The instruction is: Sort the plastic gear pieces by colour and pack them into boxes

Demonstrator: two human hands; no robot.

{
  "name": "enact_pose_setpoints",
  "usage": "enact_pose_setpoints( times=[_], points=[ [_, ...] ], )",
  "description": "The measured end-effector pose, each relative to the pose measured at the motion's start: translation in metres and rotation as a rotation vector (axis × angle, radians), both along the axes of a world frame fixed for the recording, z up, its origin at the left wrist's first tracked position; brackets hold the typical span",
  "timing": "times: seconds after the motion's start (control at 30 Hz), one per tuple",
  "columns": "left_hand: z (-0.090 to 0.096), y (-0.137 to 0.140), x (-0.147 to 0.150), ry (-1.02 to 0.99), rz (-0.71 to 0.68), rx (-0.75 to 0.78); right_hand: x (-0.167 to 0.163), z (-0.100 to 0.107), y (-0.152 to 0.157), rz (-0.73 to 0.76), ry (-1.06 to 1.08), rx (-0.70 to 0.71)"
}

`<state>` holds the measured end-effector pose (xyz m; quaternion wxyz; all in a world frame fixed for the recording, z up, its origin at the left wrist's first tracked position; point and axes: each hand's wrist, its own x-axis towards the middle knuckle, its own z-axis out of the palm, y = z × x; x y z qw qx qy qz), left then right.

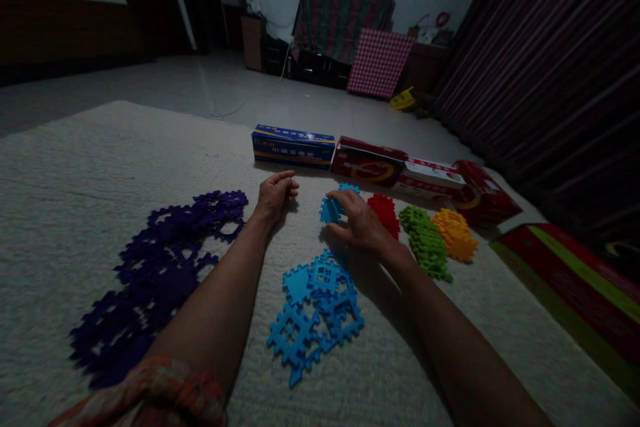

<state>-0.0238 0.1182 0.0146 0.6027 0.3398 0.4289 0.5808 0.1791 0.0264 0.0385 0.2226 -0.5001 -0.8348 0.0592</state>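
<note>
My left hand (277, 195) rests on the pale quilted cover with its fingers curled in; nothing shows in it. Over a small group of light blue plastic building pieces (328, 209) is my right hand (359, 219), thumb and fingers apart, partly hiding them. Nearer to me, between my forearms, lies a loose heap of light blue interlocking pieces (325, 300) with notched edges, some with window grids. A large spread of dark purple pieces (170, 273) lies left of my left forearm, which covers part of it.
Beyond my right hand are red pieces (384, 212), a green row (425, 243) and a yellow-orange pile (455, 235). A blue box (293, 148) and dark red boxes (369, 163) stand along the far side. A red and green box (575, 287) is at right.
</note>
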Motion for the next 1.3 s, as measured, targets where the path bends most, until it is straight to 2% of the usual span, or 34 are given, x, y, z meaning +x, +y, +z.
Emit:
enact_pose_setpoints(
  times=[0.1, 0.2, 0.5, 0.9, 1.13, 1.23, 1.3],
  points=[
    [-0.001, 0.001, 0.0, -0.003, -0.002, 0.001, 0.012, 0.003, 0.003, -0.164, -0.088, 0.145],
    [0.0, 0.0, 0.0, 0.009, -0.004, -0.002, 0.019, -0.001, 0.004, -0.245, -0.142, 0.211],
    [0.002, -0.002, 0.0, 0.026, -0.007, -0.01, 0.01, -0.012, 0.002, -0.333, -0.231, 0.211],
    [0.002, -0.002, 0.001, 0.038, 0.003, 0.001, 0.011, -0.016, 0.002, -0.335, -0.232, 0.209],
    [0.002, -0.001, 0.0, 0.032, -0.005, -0.001, 0.007, -0.008, -0.002, -0.334, -0.225, 0.165],
    [0.0, 0.0, 0.0, 0.03, -0.006, 0.007, 0.003, -0.001, -0.003, -0.288, -0.174, 0.171],
    [-0.001, 0.001, 0.0, 0.029, -0.007, 0.006, 0.0, 0.006, -0.006, -0.196, -0.115, 0.1]
  ],
)
